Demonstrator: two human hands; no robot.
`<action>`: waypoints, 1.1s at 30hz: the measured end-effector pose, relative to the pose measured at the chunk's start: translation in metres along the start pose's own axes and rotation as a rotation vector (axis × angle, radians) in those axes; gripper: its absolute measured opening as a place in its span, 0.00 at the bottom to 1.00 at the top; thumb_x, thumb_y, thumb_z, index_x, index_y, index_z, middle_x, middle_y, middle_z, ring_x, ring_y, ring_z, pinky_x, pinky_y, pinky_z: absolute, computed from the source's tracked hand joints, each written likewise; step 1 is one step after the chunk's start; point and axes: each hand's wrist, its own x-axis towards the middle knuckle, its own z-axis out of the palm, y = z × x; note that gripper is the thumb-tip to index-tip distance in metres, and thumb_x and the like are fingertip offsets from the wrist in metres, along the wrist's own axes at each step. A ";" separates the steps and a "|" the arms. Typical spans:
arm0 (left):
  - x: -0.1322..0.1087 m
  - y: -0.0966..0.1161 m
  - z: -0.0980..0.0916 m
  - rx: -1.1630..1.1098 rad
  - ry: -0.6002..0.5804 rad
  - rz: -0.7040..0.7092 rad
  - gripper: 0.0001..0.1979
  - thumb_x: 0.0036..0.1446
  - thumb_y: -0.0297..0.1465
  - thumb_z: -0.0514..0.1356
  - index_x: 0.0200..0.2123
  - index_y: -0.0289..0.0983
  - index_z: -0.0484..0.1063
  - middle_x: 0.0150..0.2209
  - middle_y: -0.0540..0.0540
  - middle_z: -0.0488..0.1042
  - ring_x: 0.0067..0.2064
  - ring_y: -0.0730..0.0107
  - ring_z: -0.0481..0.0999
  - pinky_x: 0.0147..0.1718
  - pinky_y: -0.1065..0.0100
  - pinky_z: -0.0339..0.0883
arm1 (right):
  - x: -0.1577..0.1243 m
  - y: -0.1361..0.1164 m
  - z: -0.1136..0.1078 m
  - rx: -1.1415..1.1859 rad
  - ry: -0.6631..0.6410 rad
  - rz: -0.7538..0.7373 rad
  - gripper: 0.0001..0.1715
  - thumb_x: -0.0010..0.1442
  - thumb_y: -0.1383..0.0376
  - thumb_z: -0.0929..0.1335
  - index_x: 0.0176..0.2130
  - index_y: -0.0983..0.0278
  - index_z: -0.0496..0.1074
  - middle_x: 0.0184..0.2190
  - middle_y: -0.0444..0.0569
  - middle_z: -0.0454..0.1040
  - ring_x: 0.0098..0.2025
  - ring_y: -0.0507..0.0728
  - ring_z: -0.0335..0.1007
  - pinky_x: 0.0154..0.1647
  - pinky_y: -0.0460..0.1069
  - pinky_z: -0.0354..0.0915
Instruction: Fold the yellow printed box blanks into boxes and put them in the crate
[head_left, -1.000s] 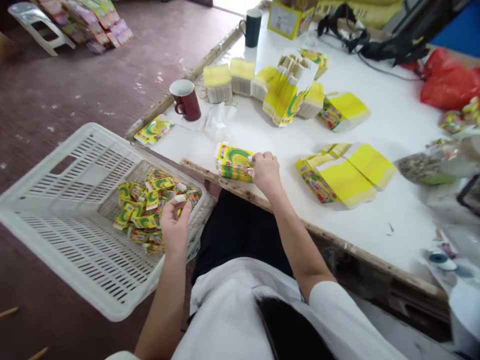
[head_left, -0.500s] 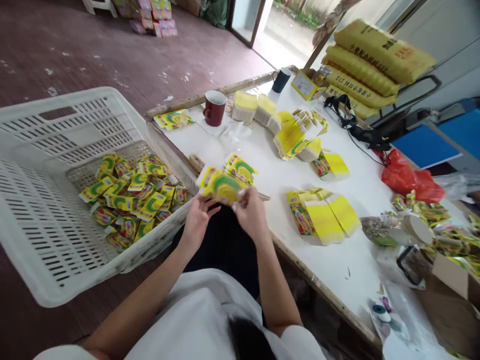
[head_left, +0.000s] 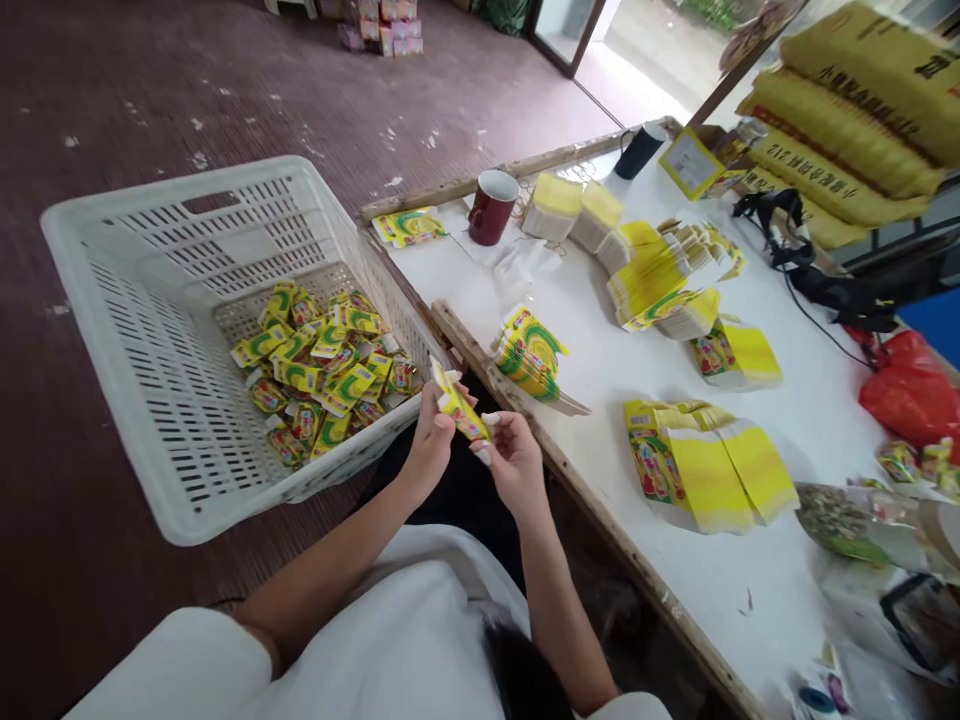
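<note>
The left hand [head_left: 429, 445] grips one end of a small yellow box [head_left: 461, 403]; the fingertips of the right hand [head_left: 516, 465] pinch the opposite end. Both hands are positioned just off the near edge of the worktop [head_left: 712, 580]. A white basket [head_left: 187, 525] stands beside that edge, to the left, and contains a pile of filled boxes [head_left: 322, 365]. A stack of flat cartons [head_left: 527, 355] lies at the near edge, in front of the hands. Further cartons [head_left: 409, 227] lie at the near left corner. A red mug [head_left: 491, 208] stands near the left edge; a dark mug [head_left: 639, 150] stands toward the far left corner. Yellow sacks [head_left: 840, 150] are stacked beyond the far edge.
</note>
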 end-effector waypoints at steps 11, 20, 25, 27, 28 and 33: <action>0.023 0.057 -0.035 0.157 -0.336 -0.073 0.38 0.38 0.52 0.75 0.51 0.39 0.78 0.51 0.36 0.80 0.52 0.52 0.80 0.50 0.60 0.73 | -0.005 -0.021 -0.052 -0.560 -0.111 -0.475 0.16 0.67 0.71 0.62 0.40 0.55 0.76 0.35 0.49 0.78 0.38 0.60 0.74 0.39 0.56 0.73; -0.013 0.027 -0.010 0.775 -0.433 0.034 0.31 0.40 0.36 0.75 0.49 0.43 0.73 0.36 0.49 0.80 0.35 0.57 0.81 0.33 0.64 0.72 | -0.018 -0.014 -0.032 -0.706 0.156 -0.721 0.13 0.68 0.71 0.65 0.40 0.56 0.77 0.36 0.50 0.78 0.37 0.58 0.73 0.39 0.54 0.70; -0.017 0.021 -0.005 0.991 -0.306 0.017 0.41 0.44 0.40 0.72 0.60 0.38 0.61 0.49 0.41 0.78 0.49 0.49 0.80 0.47 0.53 0.74 | -0.030 0.005 -0.008 -0.281 0.382 -0.539 0.06 0.65 0.66 0.69 0.43 0.58 0.70 0.39 0.48 0.75 0.40 0.56 0.75 0.41 0.52 0.72; -0.014 0.021 -0.008 1.034 -0.368 0.101 0.43 0.47 0.41 0.72 0.62 0.37 0.58 0.53 0.38 0.76 0.52 0.47 0.78 0.50 0.51 0.73 | -0.028 0.003 -0.011 -0.075 0.360 -0.379 0.12 0.64 0.60 0.70 0.46 0.59 0.66 0.37 0.46 0.73 0.37 0.55 0.75 0.39 0.50 0.71; -0.012 0.021 -0.010 1.046 -0.416 0.162 0.43 0.48 0.42 0.71 0.62 0.37 0.58 0.54 0.38 0.75 0.54 0.47 0.78 0.51 0.52 0.73 | -0.026 0.000 -0.016 -0.003 0.339 -0.303 0.15 0.63 0.56 0.71 0.45 0.59 0.66 0.35 0.44 0.73 0.35 0.54 0.73 0.37 0.49 0.70; -0.013 0.018 -0.015 0.989 -0.608 0.405 0.42 0.50 0.47 0.71 0.63 0.39 0.57 0.51 0.39 0.76 0.52 0.51 0.79 0.50 0.56 0.74 | -0.008 -0.007 -0.039 0.183 0.212 0.044 0.20 0.60 0.47 0.71 0.32 0.61 0.71 0.23 0.42 0.70 0.29 0.55 0.69 0.32 0.49 0.68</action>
